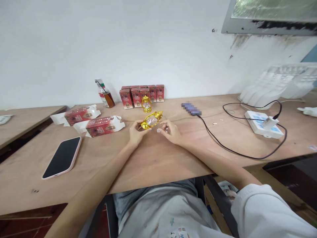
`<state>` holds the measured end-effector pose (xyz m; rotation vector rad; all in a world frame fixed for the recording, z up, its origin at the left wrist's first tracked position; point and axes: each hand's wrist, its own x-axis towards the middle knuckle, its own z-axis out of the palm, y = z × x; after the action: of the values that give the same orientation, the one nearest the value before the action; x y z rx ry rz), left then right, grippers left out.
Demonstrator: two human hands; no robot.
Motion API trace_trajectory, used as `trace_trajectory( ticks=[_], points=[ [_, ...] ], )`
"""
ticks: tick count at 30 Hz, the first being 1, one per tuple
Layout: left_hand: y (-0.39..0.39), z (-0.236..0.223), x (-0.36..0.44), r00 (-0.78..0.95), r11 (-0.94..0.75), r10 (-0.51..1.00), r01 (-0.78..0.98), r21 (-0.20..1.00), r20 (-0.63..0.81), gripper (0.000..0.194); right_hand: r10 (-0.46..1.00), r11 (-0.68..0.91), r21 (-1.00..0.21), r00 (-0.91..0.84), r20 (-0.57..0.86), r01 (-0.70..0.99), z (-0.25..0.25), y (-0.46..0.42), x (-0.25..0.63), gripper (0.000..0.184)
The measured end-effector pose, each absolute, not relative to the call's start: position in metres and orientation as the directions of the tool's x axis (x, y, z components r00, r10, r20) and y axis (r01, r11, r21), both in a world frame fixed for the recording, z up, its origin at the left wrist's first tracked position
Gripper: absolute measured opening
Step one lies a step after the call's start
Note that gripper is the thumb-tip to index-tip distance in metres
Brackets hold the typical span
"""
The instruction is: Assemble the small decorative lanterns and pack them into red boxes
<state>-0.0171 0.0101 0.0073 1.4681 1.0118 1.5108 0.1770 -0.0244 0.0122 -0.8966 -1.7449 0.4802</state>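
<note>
My left hand (136, 134) is closed around the base of a small gold lantern (151, 121) with a clear middle. The lantern is tilted, its top pointing right toward my right hand (172, 133). The fingers of my right hand are curled beside the lantern's top, and a small white piece (158, 130) shows at the thumb tip. Whether that piece is gripped or lies on the table I cannot tell. A second gold lantern (146, 105) stands upright just behind, in front of several small red boxes (136, 97).
Two opened red boxes (102, 127) with white flaps lie left, near a phone (63, 157). A bottle (107, 96) leans by the wall. On the right are a blurred-out device (191, 109), a black cable (223, 147), a power strip (257, 124) and stacked white plastic items (264, 86).
</note>
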Motion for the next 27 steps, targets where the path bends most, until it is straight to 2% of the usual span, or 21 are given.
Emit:
trace_trajectory(
  ticks=[5,8,10,14,15,18,20,22,25,27],
  points=[
    [0.007,0.013,-0.017,0.004,-0.370,0.929,-0.011,0.929,0.370,0.058,0.812,0.542,-0.803,0.095,0.576,0.248,0.021,-0.017,0.184,0.029],
    [0.005,0.017,-0.016,0.026,-0.359,0.933,-0.018,0.933,0.359,0.058,0.799,0.530,-0.827,0.217,0.561,0.187,0.024,-0.012,0.192,0.031],
    [0.004,0.017,-0.016,0.029,-0.344,0.938,-0.018,0.939,0.345,0.058,0.779,0.553,-0.801,0.196,0.595,0.230,0.026,-0.013,0.195,0.029],
    [0.004,0.015,-0.016,0.028,-0.237,0.971,-0.039,0.971,0.239,0.052,0.729,0.663,-0.665,-0.096,0.678,0.343,0.029,-0.027,0.190,0.025],
    [0.004,0.015,-0.015,0.031,-0.190,0.981,-0.071,0.979,0.192,0.050,0.719,0.678,-0.650,-0.124,0.684,0.344,0.028,-0.029,0.187,0.023],
    [0.002,0.014,-0.012,0.075,-0.040,0.996,-0.192,0.981,0.055,0.048,0.745,0.635,-0.716,0.014,0.667,0.290,0.022,-0.028,0.178,0.027],
    [-0.001,0.015,-0.009,0.118,0.030,0.993,-0.229,0.973,-0.003,0.050,0.815,0.537,-0.829,0.158,0.558,0.155,0.016,-0.021,0.174,0.041],
    [-0.005,0.015,-0.006,0.152,0.064,0.988,-0.225,0.972,-0.029,0.053,0.907,0.389,-0.919,0.202,0.369,-0.066,0.011,-0.012,0.173,0.051],
    [-0.012,0.016,-0.001,0.198,0.058,0.980,-0.190,0.980,-0.019,0.053,0.993,0.113,-0.927,0.070,0.094,-0.358,0.010,-0.002,0.174,0.050],
    [-0.016,0.016,0.002,0.219,0.028,0.976,-0.169,0.985,0.010,0.053,0.998,-0.043,-0.891,-0.053,-0.022,-0.451,0.014,0.000,0.177,0.046]
  ],
)
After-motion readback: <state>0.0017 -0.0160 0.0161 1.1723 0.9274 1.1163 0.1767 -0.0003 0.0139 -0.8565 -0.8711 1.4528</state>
